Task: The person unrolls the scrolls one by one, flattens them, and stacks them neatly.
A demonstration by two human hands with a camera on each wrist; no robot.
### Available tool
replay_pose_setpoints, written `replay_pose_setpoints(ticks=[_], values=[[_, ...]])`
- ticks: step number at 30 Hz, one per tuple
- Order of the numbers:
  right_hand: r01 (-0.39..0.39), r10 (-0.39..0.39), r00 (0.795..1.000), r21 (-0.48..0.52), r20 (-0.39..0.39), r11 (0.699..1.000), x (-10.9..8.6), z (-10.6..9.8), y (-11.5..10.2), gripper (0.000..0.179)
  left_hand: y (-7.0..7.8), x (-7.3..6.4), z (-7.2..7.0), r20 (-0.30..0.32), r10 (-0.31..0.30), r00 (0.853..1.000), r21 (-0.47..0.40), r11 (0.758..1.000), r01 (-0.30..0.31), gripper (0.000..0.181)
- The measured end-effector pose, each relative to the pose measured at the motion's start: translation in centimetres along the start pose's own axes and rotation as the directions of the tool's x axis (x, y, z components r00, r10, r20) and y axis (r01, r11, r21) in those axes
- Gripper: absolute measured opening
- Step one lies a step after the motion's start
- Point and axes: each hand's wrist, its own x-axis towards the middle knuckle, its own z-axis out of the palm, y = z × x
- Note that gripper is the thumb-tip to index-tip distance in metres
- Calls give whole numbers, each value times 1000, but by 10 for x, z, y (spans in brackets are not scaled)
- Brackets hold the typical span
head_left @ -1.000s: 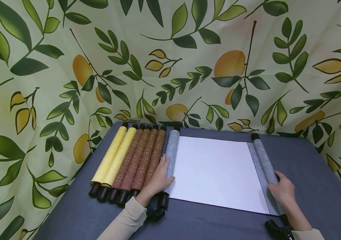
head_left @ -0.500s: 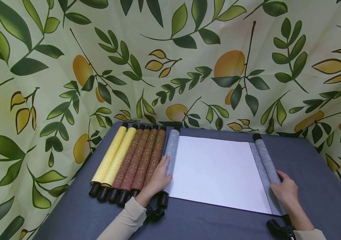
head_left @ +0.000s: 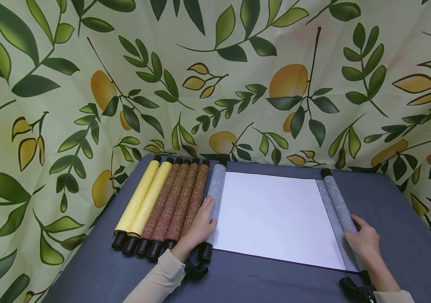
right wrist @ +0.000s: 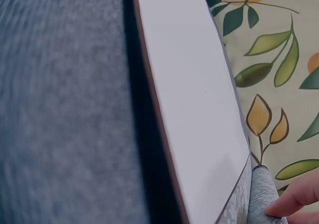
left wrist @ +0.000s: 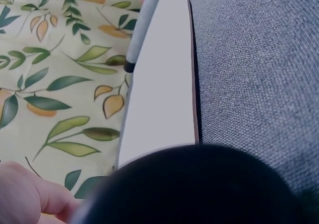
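A scroll lies partly unrolled on the table, its blank white sheet (head_left: 276, 219) spread between two grey-blue patterned rolls. My left hand (head_left: 201, 225) holds the left roll (head_left: 218, 181), thumb at its inner side and fingers along its outer side. At the other end, my right hand (head_left: 365, 240) grips the right roll (head_left: 333, 191) near its lower part. A strip of grey border (head_left: 331, 219) shows beside that roll. Fingertips (right wrist: 294, 196) touch the roll in the right wrist view. The left wrist view catches part of the left hand (left wrist: 30, 196) at its lower corner.
Left of the scroll lie two yellow rolled scrolls (head_left: 149, 202) and several brown ones (head_left: 177, 198), side by side with black knobs. Dark blue cloth (head_left: 268, 282) covers the table. A leaf-patterned curtain (head_left: 238, 71) rises behind the far edge.
My right hand has moved slightly right with the right roll, widening the exposed scroll a little. The left thumb has drawn in against the left roll.
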Motion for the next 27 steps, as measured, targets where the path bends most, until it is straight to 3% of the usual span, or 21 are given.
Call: replay_pose_setpoints(ticks=[8,15,27], values=[[-6,6,1000,-6,-1,1000,1,0,6,63,0,-1,2,21,-34,999,66,997,33,60],[0,-1,1000,-8,-14,1000,5,-2,10,63,0,-1,2,30,-62,998,128,990,58,74],[-6,6,1000,-6,-17,1000,9,-8,13,63,0,1,-1,-44,7,999,119,993,-1,70]])
